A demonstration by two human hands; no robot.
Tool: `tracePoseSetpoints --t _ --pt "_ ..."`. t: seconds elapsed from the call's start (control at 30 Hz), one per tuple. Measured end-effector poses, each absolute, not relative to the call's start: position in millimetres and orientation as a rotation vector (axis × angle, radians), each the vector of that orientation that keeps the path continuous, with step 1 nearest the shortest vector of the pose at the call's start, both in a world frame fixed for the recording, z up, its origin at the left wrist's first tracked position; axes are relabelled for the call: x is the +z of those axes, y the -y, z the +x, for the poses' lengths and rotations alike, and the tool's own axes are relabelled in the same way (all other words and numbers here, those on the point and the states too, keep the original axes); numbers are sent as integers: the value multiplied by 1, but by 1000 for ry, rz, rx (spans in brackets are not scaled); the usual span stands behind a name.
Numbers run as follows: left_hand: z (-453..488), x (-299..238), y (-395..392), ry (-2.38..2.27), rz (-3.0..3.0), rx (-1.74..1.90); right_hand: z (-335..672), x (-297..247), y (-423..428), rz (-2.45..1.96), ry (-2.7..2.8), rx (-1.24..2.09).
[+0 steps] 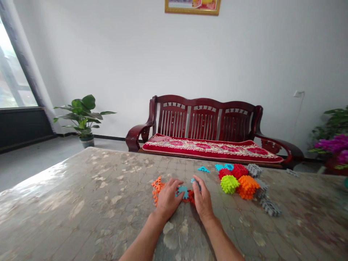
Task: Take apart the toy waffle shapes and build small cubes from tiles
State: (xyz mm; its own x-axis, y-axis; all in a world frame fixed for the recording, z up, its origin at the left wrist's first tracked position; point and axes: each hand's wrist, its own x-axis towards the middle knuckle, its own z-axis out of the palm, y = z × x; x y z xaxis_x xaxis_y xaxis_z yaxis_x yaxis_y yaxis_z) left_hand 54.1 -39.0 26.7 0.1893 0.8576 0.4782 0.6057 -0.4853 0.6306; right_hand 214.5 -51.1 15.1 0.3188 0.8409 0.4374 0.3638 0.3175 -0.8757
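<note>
My left hand (pixel 168 197) is curled at the edge of a blue toothed building piece (pixel 183 191), thumb and fingers on it. Red toothed pieces (pixel 191 197) sit beside and under this blue piece, partly covered by my hands. To the right, my right hand (pixel 202 199) grips another small blue piece (pixel 193 180) between thumb and fingers; most of that piece is hidden. Orange toothed pieces (pixel 157 186) lie just left of my left hand and look joined to the assembly, though the hand covers the link.
Stacks of red (pixel 239 170), lime green (pixel 230 184), orange (pixel 248 187) and grey pieces (pixel 270 207) stand on the right of the patterned table (pixel 95 203). A loose blue triangular piece (pixel 203 169) lies farther back. Behind is a wooden bench (pixel 203 119).
</note>
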Motion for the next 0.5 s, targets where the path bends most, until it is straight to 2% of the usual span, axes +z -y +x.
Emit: tracePoseSetpoints --t 0.27,0.5 --pt "46 20 28 -1580 2063 1332 221 17 53 -1329 1265 402" --pt "42 26 31 -1642 2159 1283 248 24 50 -1489 1107 -70"
